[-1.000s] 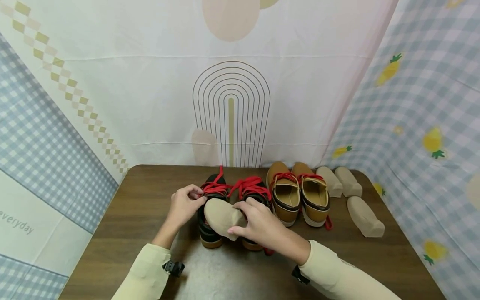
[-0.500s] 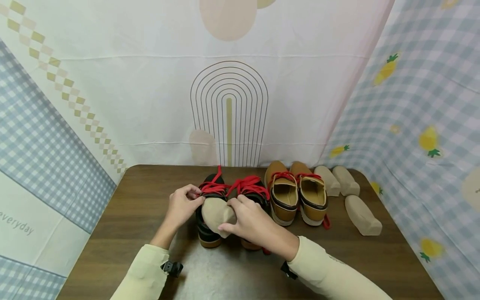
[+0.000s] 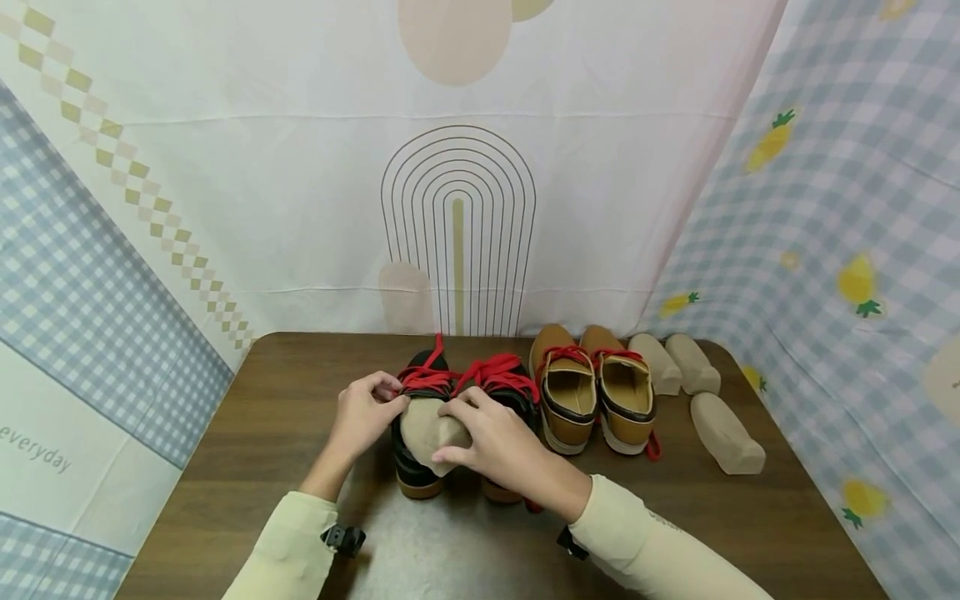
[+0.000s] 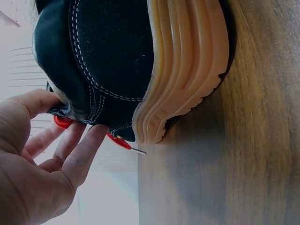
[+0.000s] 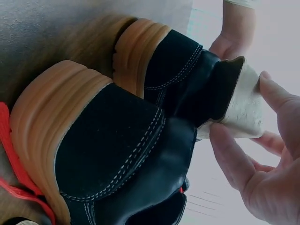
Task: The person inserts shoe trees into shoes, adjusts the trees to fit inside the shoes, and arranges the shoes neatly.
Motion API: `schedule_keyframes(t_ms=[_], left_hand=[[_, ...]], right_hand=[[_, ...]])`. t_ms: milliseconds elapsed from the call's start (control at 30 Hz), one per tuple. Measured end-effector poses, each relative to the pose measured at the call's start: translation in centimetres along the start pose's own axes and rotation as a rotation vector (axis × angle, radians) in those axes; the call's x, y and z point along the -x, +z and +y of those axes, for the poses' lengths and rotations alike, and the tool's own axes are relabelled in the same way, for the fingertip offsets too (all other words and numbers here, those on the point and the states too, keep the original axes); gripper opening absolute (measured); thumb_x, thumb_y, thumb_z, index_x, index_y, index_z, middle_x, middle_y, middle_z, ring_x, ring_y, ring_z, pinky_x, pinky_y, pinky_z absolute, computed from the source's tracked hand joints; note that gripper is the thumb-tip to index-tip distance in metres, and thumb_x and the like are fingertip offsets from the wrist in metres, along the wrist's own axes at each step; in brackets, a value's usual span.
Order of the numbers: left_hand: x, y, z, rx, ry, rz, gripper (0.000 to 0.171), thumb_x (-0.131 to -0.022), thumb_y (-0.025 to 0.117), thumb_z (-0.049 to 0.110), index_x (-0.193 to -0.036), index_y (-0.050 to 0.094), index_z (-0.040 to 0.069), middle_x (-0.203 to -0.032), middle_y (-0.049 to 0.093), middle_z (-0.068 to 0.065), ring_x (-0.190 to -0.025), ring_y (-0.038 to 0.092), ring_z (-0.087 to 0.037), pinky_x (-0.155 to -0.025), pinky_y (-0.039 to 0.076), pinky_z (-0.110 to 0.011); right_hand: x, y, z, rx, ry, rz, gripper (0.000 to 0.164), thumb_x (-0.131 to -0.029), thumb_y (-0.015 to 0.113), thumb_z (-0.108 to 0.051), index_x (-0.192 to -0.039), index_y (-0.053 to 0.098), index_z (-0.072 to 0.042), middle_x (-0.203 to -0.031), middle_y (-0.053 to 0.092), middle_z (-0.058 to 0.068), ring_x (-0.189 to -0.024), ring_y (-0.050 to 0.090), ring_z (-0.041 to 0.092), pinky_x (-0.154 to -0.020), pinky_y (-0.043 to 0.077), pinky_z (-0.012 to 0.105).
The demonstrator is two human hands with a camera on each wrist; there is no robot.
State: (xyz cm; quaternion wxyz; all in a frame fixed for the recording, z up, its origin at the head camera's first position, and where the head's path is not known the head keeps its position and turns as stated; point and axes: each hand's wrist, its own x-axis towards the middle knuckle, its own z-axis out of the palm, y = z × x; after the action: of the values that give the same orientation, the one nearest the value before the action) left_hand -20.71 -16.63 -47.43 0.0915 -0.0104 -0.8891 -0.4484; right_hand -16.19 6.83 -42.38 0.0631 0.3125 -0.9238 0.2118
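Note:
My right hand holds a beige molded shoe insert between thumb and fingers, over the opening of the left black shoe. In the right wrist view the insert stands tilted at the collar, its hollow end showing. With thumb and fingertips, my left hand pinches that shoe's upper edge near the red laces; the left wrist view shows the fingertips beside the eyelets of the black shoe. Close by on the right, partly behind my right hand, stands the other black shoe.
A pair of tan shoes with red laces stands to the right of the black pair. Farther right, several more beige inserts lie on the wooden table. Cloth hangings rise behind the table and on both sides.
My right hand has moved the insert slightly left and in toward the left black shoe's opening. My left hand keeps its grip on the shoe's edge.

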Motion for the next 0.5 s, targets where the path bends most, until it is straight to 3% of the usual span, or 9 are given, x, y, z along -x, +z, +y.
schedule_keyframes(t_ms=[233,500], left_hand=[[-0.03,0.04,-0.12,0.01,-0.003,-0.003,0.011,-0.082,0.082,0.015,-0.09,0.075,0.012,-0.081,0.072,-0.003,-0.074,0.065,-0.013,-0.07,0.051,-0.027],[-0.01,0.05,-0.09,0.008,-0.005,0.001,0.011,-0.082,0.082,0.015,-0.09,0.076,0.012,-0.08,0.071,-0.002,-0.074,0.065,-0.013,-0.07,0.051,-0.027]], right_hand=[[-0.18,-0.64,0.87,-0.067,-0.12,-0.033,0.047,-0.086,0.082,-0.039,-0.126,0.071,-0.018,-0.119,0.065,0.003,-0.103,0.067,0.014,-0.087,0.057,0.033],[-0.55,-0.65,0.78,-0.146,-0.142,-0.029,0.043,-0.083,0.084,-0.032,-0.122,0.071,-0.016,-0.122,0.068,0.002,-0.114,0.065,0.016,-0.095,0.055,0.035]])
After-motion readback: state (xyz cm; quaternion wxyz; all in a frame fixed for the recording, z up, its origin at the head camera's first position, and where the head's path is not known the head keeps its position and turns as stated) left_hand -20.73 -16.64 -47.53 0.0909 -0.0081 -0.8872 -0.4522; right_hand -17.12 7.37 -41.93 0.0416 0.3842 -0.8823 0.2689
